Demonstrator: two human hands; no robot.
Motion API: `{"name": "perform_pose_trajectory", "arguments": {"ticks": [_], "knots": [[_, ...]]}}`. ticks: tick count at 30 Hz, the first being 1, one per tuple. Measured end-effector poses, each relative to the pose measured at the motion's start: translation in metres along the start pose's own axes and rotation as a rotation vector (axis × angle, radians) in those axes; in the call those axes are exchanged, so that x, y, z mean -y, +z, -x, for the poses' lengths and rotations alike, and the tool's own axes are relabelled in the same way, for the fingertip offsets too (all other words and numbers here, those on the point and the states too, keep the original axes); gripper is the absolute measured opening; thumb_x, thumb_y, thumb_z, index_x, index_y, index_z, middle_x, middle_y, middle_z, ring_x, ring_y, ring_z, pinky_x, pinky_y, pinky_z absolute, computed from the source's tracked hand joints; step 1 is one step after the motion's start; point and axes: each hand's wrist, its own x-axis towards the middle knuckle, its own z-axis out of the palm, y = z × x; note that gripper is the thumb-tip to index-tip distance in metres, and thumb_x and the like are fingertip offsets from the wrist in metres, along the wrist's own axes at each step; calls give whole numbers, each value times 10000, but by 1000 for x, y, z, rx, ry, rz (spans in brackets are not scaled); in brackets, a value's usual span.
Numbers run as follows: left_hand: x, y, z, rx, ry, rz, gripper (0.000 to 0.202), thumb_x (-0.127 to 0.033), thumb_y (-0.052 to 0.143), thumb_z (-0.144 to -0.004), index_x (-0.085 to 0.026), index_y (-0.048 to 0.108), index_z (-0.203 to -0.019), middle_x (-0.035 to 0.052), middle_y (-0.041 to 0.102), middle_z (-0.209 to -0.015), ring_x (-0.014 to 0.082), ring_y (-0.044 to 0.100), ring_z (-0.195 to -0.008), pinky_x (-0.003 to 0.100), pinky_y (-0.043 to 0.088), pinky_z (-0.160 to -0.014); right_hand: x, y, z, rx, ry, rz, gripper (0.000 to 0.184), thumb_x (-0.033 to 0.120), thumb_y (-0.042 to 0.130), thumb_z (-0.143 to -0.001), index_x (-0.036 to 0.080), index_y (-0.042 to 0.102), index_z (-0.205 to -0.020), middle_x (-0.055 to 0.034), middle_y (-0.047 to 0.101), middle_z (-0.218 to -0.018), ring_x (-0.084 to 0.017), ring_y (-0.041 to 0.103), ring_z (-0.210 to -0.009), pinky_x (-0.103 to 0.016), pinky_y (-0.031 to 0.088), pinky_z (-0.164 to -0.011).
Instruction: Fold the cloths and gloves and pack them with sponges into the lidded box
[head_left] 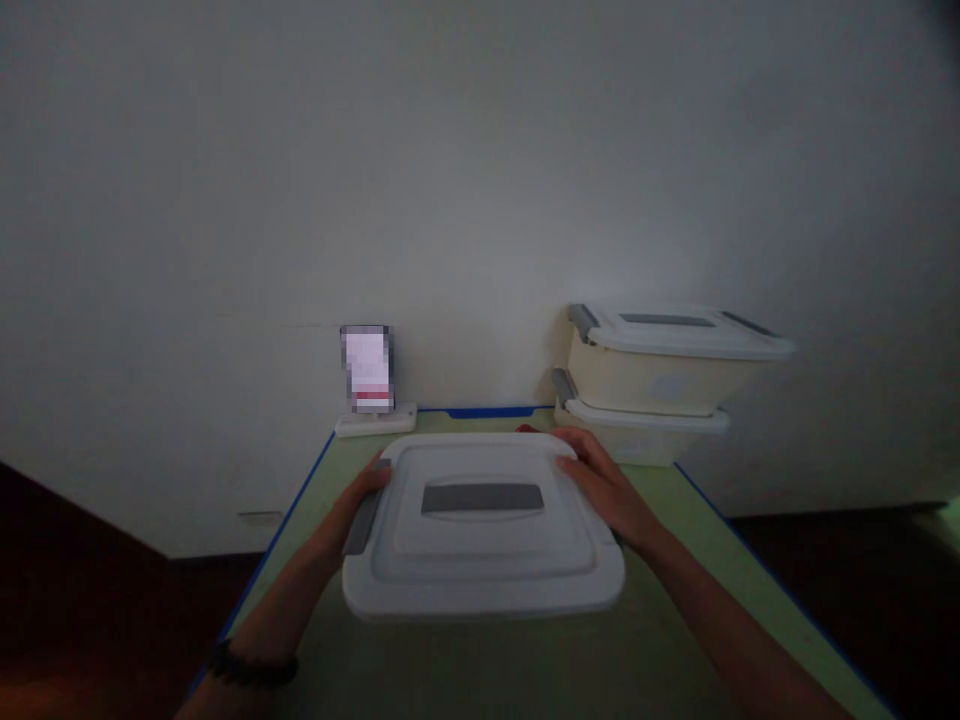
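Observation:
A white storage box (487, 555) is in front of me, seen from above. Its lid has a grey handle (482, 498) across the middle and a grey latch on the left side; the body below the lid is hidden. My left hand (366, 490) grips the left side, thumb by the latch and its other fingers out of sight. At the far right corner my right hand (600, 480) is closed round the rim, thumb on top. A small red bit shows by its fingertips, too little to identify.
Two similar lidded boxes stand stacked at the back right, the upper box (652, 375) on the lower box (637, 430). A phone (367, 368) with a blurred screen stands on a white base (375, 420) at the back left. Blue tape edges the green table (675, 610) before a wall.

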Motion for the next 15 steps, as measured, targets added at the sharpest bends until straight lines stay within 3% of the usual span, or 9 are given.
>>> {"name": "perform_pose_trajectory", "arguments": {"ticks": [2, 4, 7, 10, 13, 15], "knots": [[4, 3, 0, -38, -127, 65, 427, -344, 547, -686, -127, 594, -1051, 58, 680, -637, 250, 630, -596, 350, 500, -579, -11, -2, 4, -103, 136, -228, 357, 467, 494, -744, 254, 500, -1030, -27, 592, -1093, -237, 523, -1035, -396, 366, -898], [5, 8, 1, -55, -176, 165, 478, -333, 537, -676, -134, 561, -1110, 45, 673, -623, 235, 620, -546, 345, 503, -555, -21, -4, 8, -95, 223, -482, 396, 539, 419, -758, 250, 545, -996, -30, 608, -1095, -244, 531, -1044, -404, 364, -902], [4, 18, 2, -34, -35, 304, 542, -302, 511, -690, -223, 462, -1223, 12, 689, -813, 210, 643, -673, 306, 510, -629, -29, -8, 15, -19, 302, -749, 480, 579, 300, -783, 234, 606, -914, -35, 617, -1106, -238, 532, -1066, -400, 353, -925], [2, 25, 2, -38, 50, 354, 486, -304, 492, -723, -225, 483, -1203, 4, 670, -948, 195, 627, -831, 263, 494, -730, -21, -6, 19, 23, 325, -847, 553, 598, 228, -796, 232, 618, -939, -40, 627, -1095, -234, 530, -1078, -404, 333, -949], [2, 27, 2, -71, 37, 383, 438, -317, 488, -730, -185, 534, -1146, 20, 664, -979, 213, 605, -907, 271, 478, -794, -3, -1, 19, 59, 278, -899, 576, 613, 223, -797, 235, 596, -1020, -38, 614, -1125, -235, 516, -1099, -413, 319, -966], [2, 27, 2, -85, 22, 394, 446, -298, 493, -720, -185, 533, -1149, 24, 666, -981, 231, 603, -917, 297, 479, -805, 7, 3, 18, 14, 237, -951, 555, 597, 243, -807, 233, 576, -1060, -32, 603, -1148, -220, 503, -1116, -397, 286, -997]]}}
